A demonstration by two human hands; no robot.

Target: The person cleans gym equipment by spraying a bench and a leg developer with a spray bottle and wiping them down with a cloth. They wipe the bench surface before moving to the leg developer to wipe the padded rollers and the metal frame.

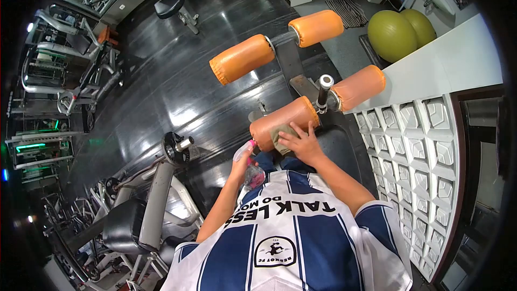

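The right hand [304, 145] lies open, fingers spread, over a greenish-grey cloth [281, 139], holding it against the near orange-brown roller pad [291, 116]. The left hand [242, 165], apart from the right and just beside the pad's left end, is closed around the neck of a clear spray bottle [254, 177] with a pink-and-white spray head [245, 150]; some pink shows in the bottle. Just beyond the right hand, a metal post [323, 92] with a round pale cap stands at the pad's right end, and past it is a second orange-brown pad [360, 87]. Farther ahead of the hands, a crossbar [283, 38] carries two brighter orange pads [243, 58]. A black padded seat [340, 153] is beside and beneath the right forearm. Out to the left of the left hand is another machine with a black pad [125, 226] and a grey frame, with more gym equipment beyond. Well to the right of the right hand is a white patterned wall panel [412, 156]; ahead of it, two green exercise balls [393, 36] rest near the wall.
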